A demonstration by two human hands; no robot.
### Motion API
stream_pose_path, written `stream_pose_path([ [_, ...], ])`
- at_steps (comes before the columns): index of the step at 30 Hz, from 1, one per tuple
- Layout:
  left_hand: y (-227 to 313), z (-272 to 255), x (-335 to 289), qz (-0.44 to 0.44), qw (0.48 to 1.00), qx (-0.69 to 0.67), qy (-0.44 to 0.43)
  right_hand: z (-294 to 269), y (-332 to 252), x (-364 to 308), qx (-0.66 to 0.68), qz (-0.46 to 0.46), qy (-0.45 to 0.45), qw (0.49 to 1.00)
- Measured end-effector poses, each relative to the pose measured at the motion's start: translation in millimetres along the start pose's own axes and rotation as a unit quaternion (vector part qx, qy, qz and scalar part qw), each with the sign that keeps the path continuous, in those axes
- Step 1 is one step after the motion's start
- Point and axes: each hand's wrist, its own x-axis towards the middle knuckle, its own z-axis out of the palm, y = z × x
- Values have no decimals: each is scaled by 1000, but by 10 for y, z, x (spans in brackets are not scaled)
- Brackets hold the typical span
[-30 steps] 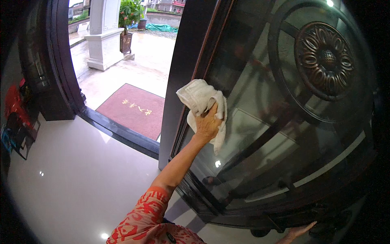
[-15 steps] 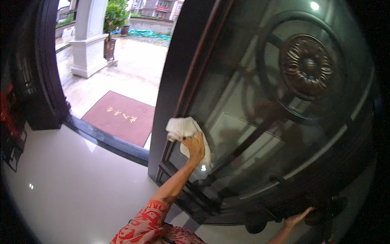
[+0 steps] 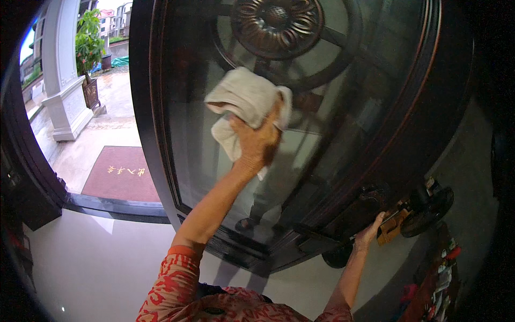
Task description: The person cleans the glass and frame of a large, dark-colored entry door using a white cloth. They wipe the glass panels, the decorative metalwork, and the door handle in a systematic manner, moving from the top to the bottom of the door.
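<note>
A folded white cloth (image 3: pixel 244 96) is bunched in my left hand (image 3: pixel 259 137), whose fingers are closed round it. The hand presses the cloth against the glass of a dark door (image 3: pixel 413 107), just below a round carved flower ornament (image 3: pixel 277 21). At the lower right, my right hand (image 3: pixel 369 232) holds the door's edge beside a dark handle (image 3: pixel 316 239); part of its fingers is hidden. The glass reflects shapes from the room.
Through the doorway at left lie a reddish-brown doormat (image 3: pixel 120 174), a white pillar (image 3: pixel 64 96) and a potted plant (image 3: pixel 88 48). A raised dark threshold (image 3: pixel 118 209) crosses the opening. Beyond the door's edge are a fan-like round black thing (image 3: pixel 427 212) and cluttered small items (image 3: pixel 442 279).
My left hand and the cloth have gone from the glass's lower left corner up to beneath the ornament. The view has turned right, and my right hand shows more fully at the door's edge.
</note>
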Motion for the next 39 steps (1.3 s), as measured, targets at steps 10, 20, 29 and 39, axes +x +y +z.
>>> stream_pose_path([
  [10, 1402, -44, -712, 262, 957, -123, 7, -201, 174, 383, 57, -15, -57, 997],
  [20, 1631, -447, 27, 207, 968, -85, 111, -200, 156, 363, -28, 84, -55, 995],
  [29, 858, -1, -986, 244, 964, -3, -103, -193, 155, 335, -52, 56, -77, 994],
  [39, 112, 446, -1676, 70, 984, -109, -122, -418, 725, 645, -83, -6, -156, 984],
])
